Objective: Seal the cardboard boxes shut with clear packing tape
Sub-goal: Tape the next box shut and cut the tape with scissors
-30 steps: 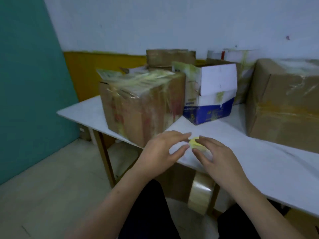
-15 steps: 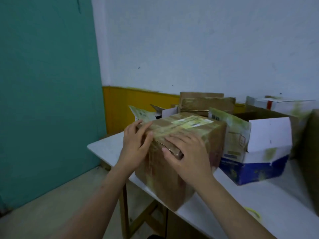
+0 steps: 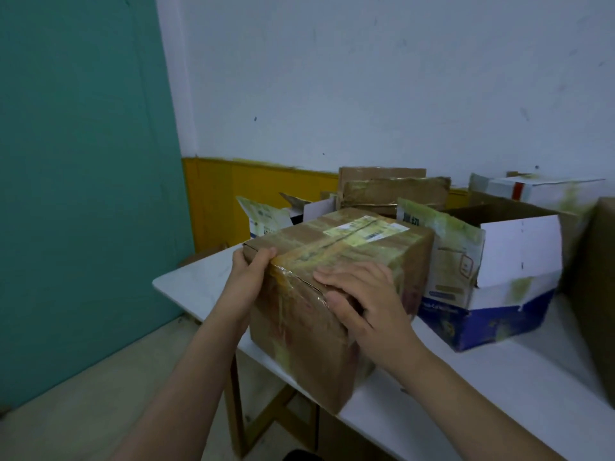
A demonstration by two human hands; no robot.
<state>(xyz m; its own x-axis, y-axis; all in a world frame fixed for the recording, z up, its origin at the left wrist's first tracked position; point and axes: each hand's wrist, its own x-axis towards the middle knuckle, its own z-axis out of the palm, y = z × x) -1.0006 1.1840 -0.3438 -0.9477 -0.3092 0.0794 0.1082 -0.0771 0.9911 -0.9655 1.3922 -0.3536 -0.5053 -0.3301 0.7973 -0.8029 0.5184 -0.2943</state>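
In the head view, a brown box [image 3: 336,294] is seen on the near left corner of a white table [image 3: 499,387], turned so that one of its corners points toward the camera. Its top flaps are closed, and a strip of clear tape [image 3: 299,281] is laid over the near top edge and runs on along the seam, past a pale label [image 3: 366,229]. The left hand [image 3: 248,277] is held against the left side of the box, the thumb hooked over the top edge, so the box is gripped there. The right hand [image 3: 359,297] is laid on the near right corner with the fingers spread and nearly straight, pressing the tape down; nothing is pinched by it. The step in hand is judged to be the smoothing of the tape (the roll itself is not seen in this view). Just to the right an open white and blue box [image 3: 499,294] is standing with its flaps up, and more boxes are behind. For the next move, the loose, wrinkled tape at the corner should be rubbed flat, and then the open box must be closed and taped.
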